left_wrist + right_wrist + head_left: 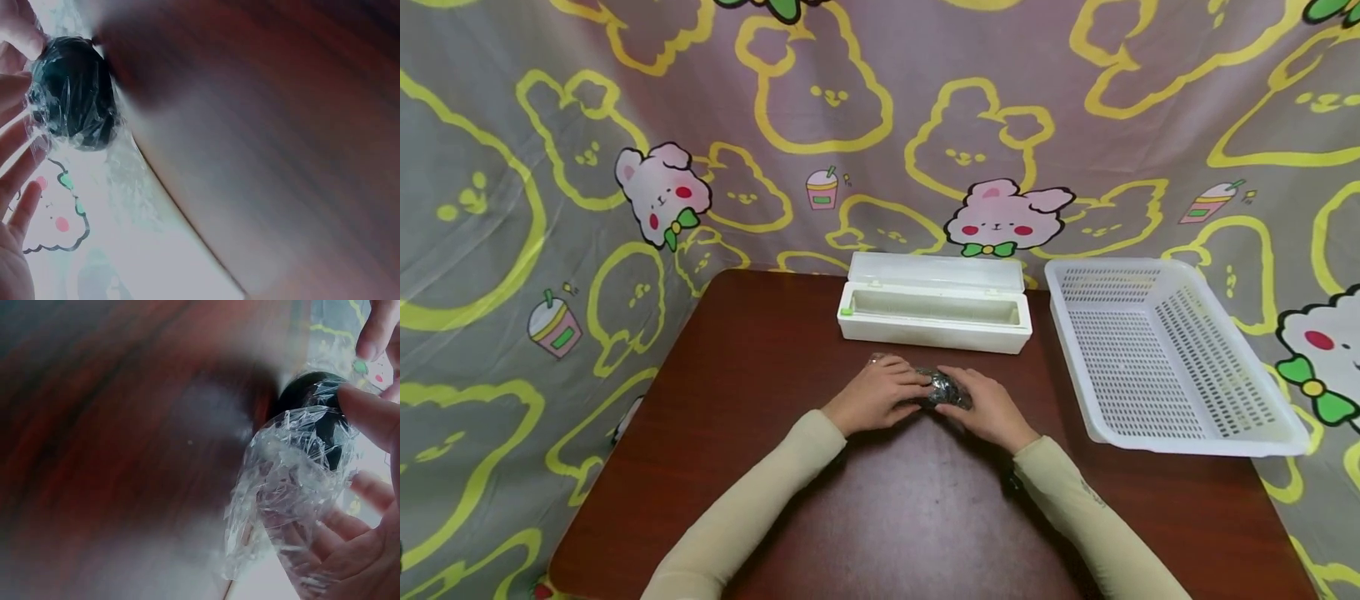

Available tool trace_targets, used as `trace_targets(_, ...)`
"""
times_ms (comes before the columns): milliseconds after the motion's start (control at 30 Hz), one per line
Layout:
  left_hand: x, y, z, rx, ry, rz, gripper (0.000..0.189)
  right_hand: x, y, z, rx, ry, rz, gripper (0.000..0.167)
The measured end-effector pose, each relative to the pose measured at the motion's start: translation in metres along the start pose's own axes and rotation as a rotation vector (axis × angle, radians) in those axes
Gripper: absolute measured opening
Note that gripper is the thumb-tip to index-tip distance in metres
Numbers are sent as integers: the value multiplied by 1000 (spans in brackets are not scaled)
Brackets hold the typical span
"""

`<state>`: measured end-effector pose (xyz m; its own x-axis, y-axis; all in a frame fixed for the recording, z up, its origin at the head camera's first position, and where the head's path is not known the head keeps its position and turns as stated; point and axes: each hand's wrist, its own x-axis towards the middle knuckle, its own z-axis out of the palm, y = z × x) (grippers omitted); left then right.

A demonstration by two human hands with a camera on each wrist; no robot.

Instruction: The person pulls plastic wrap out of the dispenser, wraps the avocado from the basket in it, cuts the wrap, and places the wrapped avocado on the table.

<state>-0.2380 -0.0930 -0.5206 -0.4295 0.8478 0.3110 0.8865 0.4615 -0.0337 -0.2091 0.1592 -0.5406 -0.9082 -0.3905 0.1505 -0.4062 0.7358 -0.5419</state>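
Note:
A dark, rounded object wrapped in crinkled clear plastic film (947,390) is held between both hands, close over the brown table. My left hand (883,393) grips its left end, and its fingers cover much of that side in the head view. From the other end, my right hand (988,408) holds it with thumb and fingers around the film. In the left wrist view the dark object (72,94) shows through the wrap beside the fingertips. A loose, bunched flap of film (287,481) hangs over the right fingers in the right wrist view. What exactly is inside cannot be made out.
Behind the hands stands a long white box (936,329) with its lid (936,271) raised and a small green piece at its left end. At the right is a white perforated plastic basket (1078,375). A patterned curtain (880,183) borders the brown table (737,358).

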Motion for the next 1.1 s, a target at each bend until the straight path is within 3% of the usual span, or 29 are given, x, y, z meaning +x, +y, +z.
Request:
trace_targets(167, 0, -2, -3, 7, -20, 22, 40, 0, 1, -3, 30, 23, 13, 71)
trace_targets(333, -2, -2, 0, -53, -7, -29, 40, -1, 4, -6, 72, -21, 34, 75)
trace_targets(433, -3, -1, 2, -80, -11, -66, 39, -3, 6, -7, 118, -36, 43, 68)
trace_targets(667, 0, -3, 1, -203, -37, -132, 65, -7, 8, -10, 232, -56, 53, 45)
trace_targets(867, 0, -8, 5, -343, -34, -113, 72, -11, 10, -8, 248, -103, 2, 67)
trace_targets(1100, 1, -5, 7, -358, -49, -101, 79, -19, 10, -8, 215, -111, -38, 82)
